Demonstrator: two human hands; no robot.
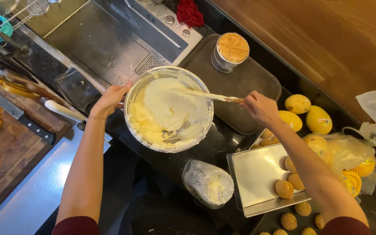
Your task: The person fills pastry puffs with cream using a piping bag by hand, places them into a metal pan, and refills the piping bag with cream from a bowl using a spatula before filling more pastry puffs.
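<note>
— Where was the bowl (169,109) when you looked in?

— On the dark counter (223,141), just in front of the sink (105,43). Her left hand (112,98) was clamped on the bowl's left rim. The right hand (262,109) was closed round the handle of a spatula (207,95) that reached in over the right rim, so the two hands stood well apart, one on each side of the bowl.

— And the stuff in it?

— Pale cream (170,109), thick and glossy, heaped toward the back of the bowl and smeared up the walls, with bare metal showing low at the front.

— Anything you'd have worried about?

— A couple of things, as I judged it. The bowl sat close to the counter's near edge; a hard push with the spatula while the left grip slackened could have slid or tipped it. A knife (18,115) lay on the board (9,161) left of the bowl, near her left forearm. And a tray (257,174) of small round cakes (283,188) sat right of the bowl, under her right arm, where a dropped elbow might have caught it.
</note>
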